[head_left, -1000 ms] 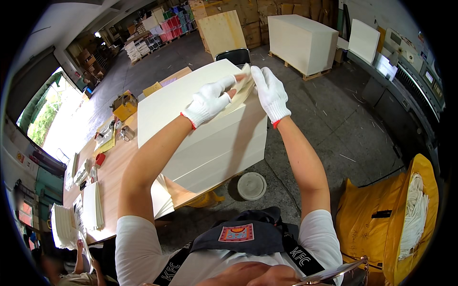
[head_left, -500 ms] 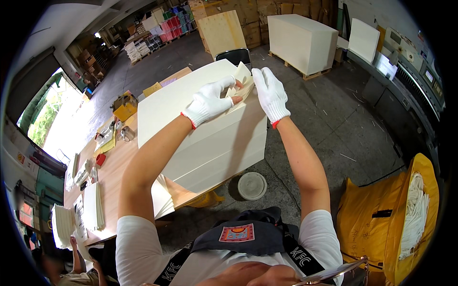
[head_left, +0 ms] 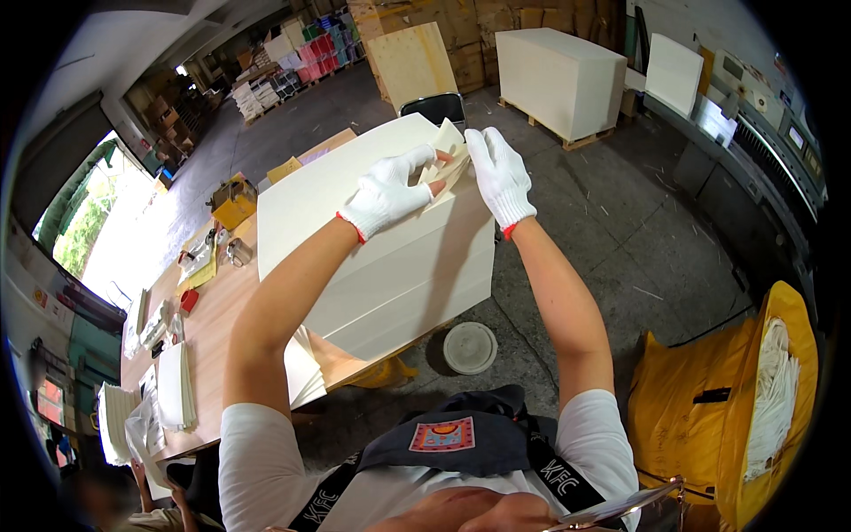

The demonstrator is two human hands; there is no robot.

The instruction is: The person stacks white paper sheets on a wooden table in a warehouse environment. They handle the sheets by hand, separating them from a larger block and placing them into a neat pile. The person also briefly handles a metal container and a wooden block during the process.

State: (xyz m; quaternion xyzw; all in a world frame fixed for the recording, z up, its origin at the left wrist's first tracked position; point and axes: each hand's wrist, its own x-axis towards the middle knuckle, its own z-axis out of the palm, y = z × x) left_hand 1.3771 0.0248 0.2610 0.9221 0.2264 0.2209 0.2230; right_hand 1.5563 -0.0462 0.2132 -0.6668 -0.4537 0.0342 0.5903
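Note:
A tall stack of large cream-white paper sheets [head_left: 390, 288] stands on the wooden table in front of me. At its right far corner several sheets are lifted and curled into a fanned bundle [head_left: 454, 160]. My left hand [head_left: 387, 192], in a white knitted glove with bare thumb and forefinger tips, closes on the left side of this bundle. On its right side my right hand [head_left: 502, 177], gloved alike, has its fingers pressed together at the sheets' edge. The thumb of that hand is hidden.
Smaller paper piles [head_left: 175, 386], a red tape dispenser [head_left: 189, 301], a metal mug [head_left: 238, 252] and a yellow box [head_left: 234, 200] occupy the wooden table [head_left: 213, 324]. Nearby stand a lidded bucket [head_left: 470, 348], a yellow sack [head_left: 683, 412] and a machine [head_left: 753, 168]. Someone [head_left: 155, 496] works at lower left.
The curled sheets have shifted slightly, while both my hands keep almost the same place. At the lower left, the other person has raised a pale sheet.

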